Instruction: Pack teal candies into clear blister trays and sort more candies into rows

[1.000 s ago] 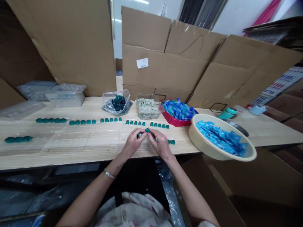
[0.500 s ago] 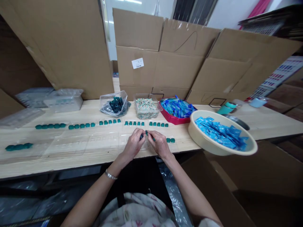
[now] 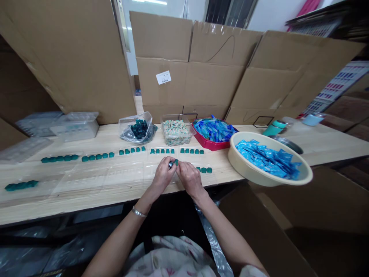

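My left hand (image 3: 162,175) is closed, with a dark piece (image 3: 171,164) showing between its thumb and fingers. My right hand (image 3: 188,177) meets it fingertip to fingertip. At that meeting point a small green block (image 3: 176,162) is pinched, partly covered by the fingers. Beside my right hand, more green blocks (image 3: 203,170) sit in a clear plastic tray. Just beyond both hands runs a row of such blocks (image 3: 162,151), set in several clear trays (image 3: 123,173) that reach leftward along the table.
At the back stand a bag of dark green pieces (image 3: 138,129), a clear box of pale chips (image 3: 176,129) and a red tray (image 3: 211,145) of blue sticks. On the right, a cream basin (image 3: 235,154) holds blue packets. Stacked clear trays (image 3: 75,126) lie left, before cardboard panels (image 3: 161,40).
My fingertips have come closer together around the green block, and my right hand has shifted slightly left. The camera view has moved a little.
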The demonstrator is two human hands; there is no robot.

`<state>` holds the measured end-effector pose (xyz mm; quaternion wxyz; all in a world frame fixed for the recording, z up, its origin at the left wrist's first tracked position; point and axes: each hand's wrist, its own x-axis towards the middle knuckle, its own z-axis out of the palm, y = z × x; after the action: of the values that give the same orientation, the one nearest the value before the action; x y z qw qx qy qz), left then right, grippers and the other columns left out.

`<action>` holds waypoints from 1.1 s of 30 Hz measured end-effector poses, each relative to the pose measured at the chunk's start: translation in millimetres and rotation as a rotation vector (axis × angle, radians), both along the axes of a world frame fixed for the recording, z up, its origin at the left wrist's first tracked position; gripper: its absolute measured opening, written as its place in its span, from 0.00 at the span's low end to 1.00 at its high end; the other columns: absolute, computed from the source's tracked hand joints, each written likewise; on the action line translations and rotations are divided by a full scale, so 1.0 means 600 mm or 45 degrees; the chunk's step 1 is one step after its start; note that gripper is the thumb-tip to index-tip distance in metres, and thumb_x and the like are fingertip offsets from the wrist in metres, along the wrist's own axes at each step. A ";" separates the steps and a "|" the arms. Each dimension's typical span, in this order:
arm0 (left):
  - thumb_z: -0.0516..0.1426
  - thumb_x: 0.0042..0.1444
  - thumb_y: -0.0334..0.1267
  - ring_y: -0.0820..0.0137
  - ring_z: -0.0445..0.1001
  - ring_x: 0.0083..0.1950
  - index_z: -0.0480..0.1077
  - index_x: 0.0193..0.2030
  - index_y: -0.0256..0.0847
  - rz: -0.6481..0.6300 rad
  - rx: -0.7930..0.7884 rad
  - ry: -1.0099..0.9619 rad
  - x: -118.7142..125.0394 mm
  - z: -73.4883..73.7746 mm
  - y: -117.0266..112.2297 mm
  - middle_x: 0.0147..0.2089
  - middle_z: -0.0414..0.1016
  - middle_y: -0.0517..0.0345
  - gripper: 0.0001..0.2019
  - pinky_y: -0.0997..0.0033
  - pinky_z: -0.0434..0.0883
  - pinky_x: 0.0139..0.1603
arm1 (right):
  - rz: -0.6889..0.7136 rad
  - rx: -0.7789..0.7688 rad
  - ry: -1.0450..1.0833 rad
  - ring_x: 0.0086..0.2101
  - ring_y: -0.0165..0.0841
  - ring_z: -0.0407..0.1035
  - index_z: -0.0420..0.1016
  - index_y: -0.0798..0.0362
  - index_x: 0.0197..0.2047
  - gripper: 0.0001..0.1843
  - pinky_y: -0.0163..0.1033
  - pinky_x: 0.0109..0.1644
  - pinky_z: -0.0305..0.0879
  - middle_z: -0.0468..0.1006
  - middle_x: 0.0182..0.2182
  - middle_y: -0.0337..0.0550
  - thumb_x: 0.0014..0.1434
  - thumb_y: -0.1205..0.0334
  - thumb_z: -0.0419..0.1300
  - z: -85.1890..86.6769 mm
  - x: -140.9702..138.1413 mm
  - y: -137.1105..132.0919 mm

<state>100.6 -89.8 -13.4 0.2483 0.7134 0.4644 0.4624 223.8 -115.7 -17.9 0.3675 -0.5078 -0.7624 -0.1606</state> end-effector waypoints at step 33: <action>0.52 0.56 0.40 0.69 0.70 0.40 0.69 0.36 0.40 -0.073 -0.057 0.291 -0.106 -0.041 -0.055 0.36 0.72 0.56 0.08 0.68 0.66 0.43 | 0.423 -0.357 -0.011 0.36 0.34 0.66 0.75 0.53 0.32 0.10 0.38 0.40 0.63 0.76 0.31 0.44 0.60 0.67 0.53 -0.016 0.017 0.039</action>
<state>37.0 -123.1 -37.9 0.2227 0.7686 0.4793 0.3605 233.7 -92.5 -27.2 0.3114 -0.4206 -0.8521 0.0075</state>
